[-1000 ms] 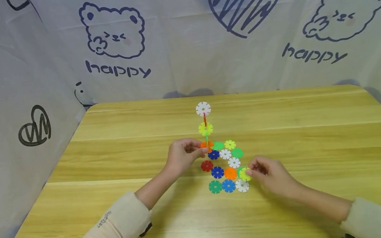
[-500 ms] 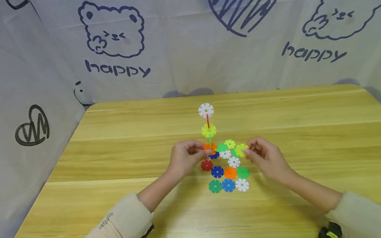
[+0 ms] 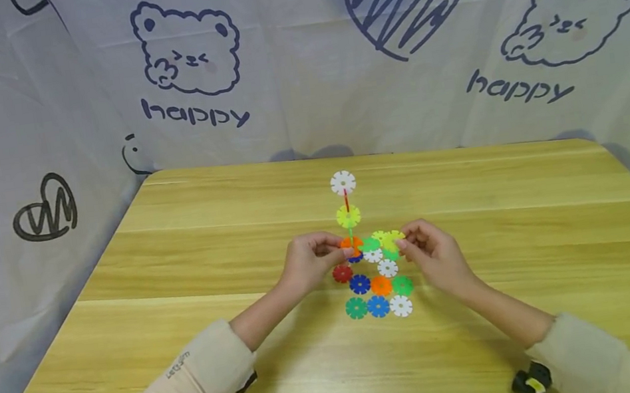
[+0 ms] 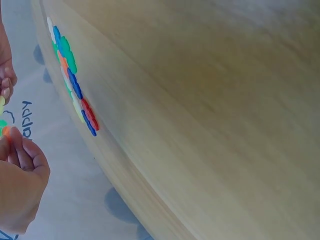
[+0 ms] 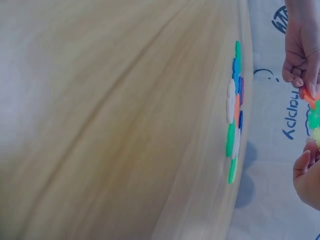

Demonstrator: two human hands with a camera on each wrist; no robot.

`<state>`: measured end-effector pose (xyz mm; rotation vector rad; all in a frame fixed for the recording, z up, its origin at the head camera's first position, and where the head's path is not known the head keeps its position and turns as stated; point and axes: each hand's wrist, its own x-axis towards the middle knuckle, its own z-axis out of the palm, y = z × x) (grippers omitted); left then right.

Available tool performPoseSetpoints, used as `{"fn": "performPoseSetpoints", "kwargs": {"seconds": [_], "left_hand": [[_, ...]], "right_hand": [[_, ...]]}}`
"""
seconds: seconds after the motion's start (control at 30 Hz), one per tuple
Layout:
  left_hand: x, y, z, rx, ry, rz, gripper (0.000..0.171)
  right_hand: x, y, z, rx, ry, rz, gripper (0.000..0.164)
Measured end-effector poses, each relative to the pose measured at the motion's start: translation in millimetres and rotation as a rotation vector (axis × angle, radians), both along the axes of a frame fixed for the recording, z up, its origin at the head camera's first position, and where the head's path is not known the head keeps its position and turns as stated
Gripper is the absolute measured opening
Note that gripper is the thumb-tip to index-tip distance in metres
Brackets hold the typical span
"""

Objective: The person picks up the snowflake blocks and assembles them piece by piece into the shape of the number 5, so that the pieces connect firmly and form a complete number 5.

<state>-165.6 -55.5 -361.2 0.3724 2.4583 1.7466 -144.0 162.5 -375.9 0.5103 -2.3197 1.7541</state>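
My left hand (image 3: 313, 262) pinches an orange snowflake disc (image 3: 350, 244) at the bottom of a joined chain. Above it stand a green disc seen edge-on, a yellow disc (image 3: 348, 216), a red disc (image 3: 346, 201) seen edge-on and a white disc (image 3: 343, 182) on top. A green disc (image 3: 369, 244) juts from the orange one toward the right. Between thumb and fingers, my right hand (image 3: 436, 252) holds another yellow disc (image 3: 394, 240) close beside that green disc. In the right wrist view, this green disc (image 5: 314, 118) sits between both hands, above the tabletop.
Several loose discs lie flat on the wooden table (image 3: 176, 243) beneath the hands, among them a red disc (image 3: 343, 274), a blue disc (image 3: 378, 306) and a white disc (image 3: 401, 306). A printed cloth (image 3: 300, 91) hangs behind the table.
My right hand has moved away from me with its yellow disc, from over the front discs to beside the chain's green disc. The left hand and chain have shifted slightly right.
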Motion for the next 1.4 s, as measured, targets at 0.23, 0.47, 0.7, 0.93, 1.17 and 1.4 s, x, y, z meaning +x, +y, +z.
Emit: {"fn": "performPoseSetpoints", "kwargs": {"seconds": [0.23, 0.47, 0.7, 0.93, 1.17, 1.4], "left_hand": [[0.8, 2, -1.8, 0.006, 0.048, -0.017, 0.014], [3.2, 4, 0.1, -0.002, 0.069, -0.016, 0.012], [3.4, 7, 1.4, 0.023, 0.066, -0.025, 0.01], [1.2, 8, 2.9, 0.047, 0.06, -0.019, 0.01], [-0.8, 5, 4.3, 0.055, 0.021, -0.006, 0.013], [-5.0, -5, 2.0, 0.065, 0.005, 0.066, 0.012]], "right_hand": [[-0.9, -4, -2.3, -0.021, -0.01, -0.004, 0.007], [-0.7, -7, -2.4, 0.004, -0.049, -0.012, 0.006], [-1.2, -7, 1.5, 0.034, -0.085, -0.017, 0.008], [-2.7, -6, 8.2, 0.064, -0.111, 0.027, 0.011], [-6.3, 1, 9.3, 0.088, -0.171, 0.07, 0.022], [-1.7, 12, 2.0, 0.143, -0.164, 0.074, 0.026]]}}
